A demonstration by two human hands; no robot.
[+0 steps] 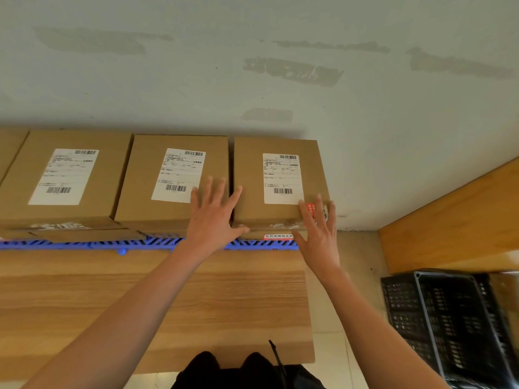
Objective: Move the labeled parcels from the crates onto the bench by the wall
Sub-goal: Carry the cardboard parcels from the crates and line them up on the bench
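Parcels sit in a row against the wall across the middle of the frame; the rightmost parcel (276, 181) lies between my hands. My left hand (214, 217) is spread flat at its left edge, my right hand (320, 234) spread at its near right corner, neither gripping. I would square it flush with the middle parcel (174, 181), pushing evenly from both sides so it doesn't skew, on the bench (157, 299).

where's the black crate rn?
Head view, lower right: the black crate sits on the floor, right of the wooden bench and the right hand.
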